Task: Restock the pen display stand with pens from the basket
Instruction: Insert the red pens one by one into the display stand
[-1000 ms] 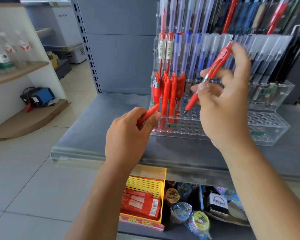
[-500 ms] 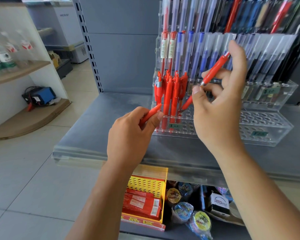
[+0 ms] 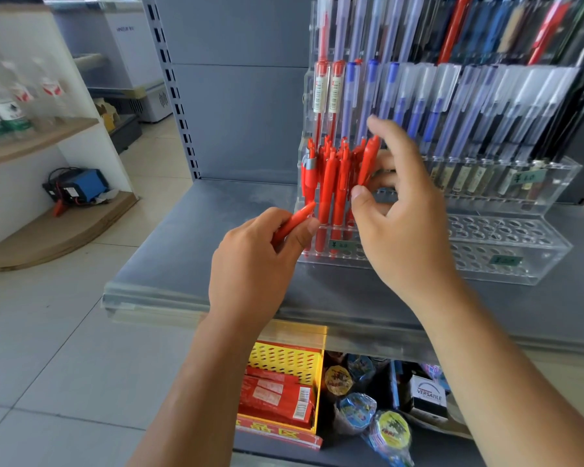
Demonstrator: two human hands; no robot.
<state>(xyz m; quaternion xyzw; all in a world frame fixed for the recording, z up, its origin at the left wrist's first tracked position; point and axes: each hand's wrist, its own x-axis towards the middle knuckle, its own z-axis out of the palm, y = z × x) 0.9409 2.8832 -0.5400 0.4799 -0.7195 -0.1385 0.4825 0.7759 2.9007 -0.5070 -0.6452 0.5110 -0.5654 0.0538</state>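
A clear acrylic pen display stand [image 3: 506,244] sits on a grey shelf, tiered with rows of holes. Several red pens [image 3: 327,183] stand upright in its front left holes. My right hand [image 3: 395,210] pinches a red pen [image 3: 368,163] between thumb and fingers, the pen upright at the right side of that red cluster, its lower end hidden behind my thumb. My left hand [image 3: 257,257] grips another red pen [image 3: 295,220], whose tip pokes out toward the stand's left front corner. No basket for the pens is in view.
Blue, clear and black pens [image 3: 452,106] fill the stand's upper tiers. The grey shelf [image 3: 196,244] has a front lip. Below it stand a yellow perforated box [image 3: 284,362] with red packs and several wrapped toys [image 3: 358,409]. A white shelf unit [image 3: 31,139] with bottles stands left.
My right hand has come down and left with its red pen, swinging it from a slant to upright beside the red cluster. My left hand has stayed almost still.
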